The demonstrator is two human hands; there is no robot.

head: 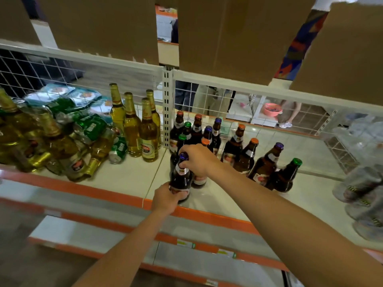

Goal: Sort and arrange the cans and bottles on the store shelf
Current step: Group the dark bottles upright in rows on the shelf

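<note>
My two hands hold one dark brown glass bottle [180,179] upright near the front edge of a pale store shelf [128,181] with an orange trim. The bottle has a blue-purple cap, a pale neck label and a red and white label low on its body. My right hand [196,160] curls around its neck just under the cap; my left hand [165,196] wraps its fingers around the base. Just behind it stands a loose cluster of similar brown bottles [240,146] with orange, green and purple caps, some tilted. To the left, four tall golden bottles [132,125] stand upright beside a jumbled heap of more golden bottles and green cans [91,126]. Cardboard boxes [238,34] sit on the shelf above.
</note>
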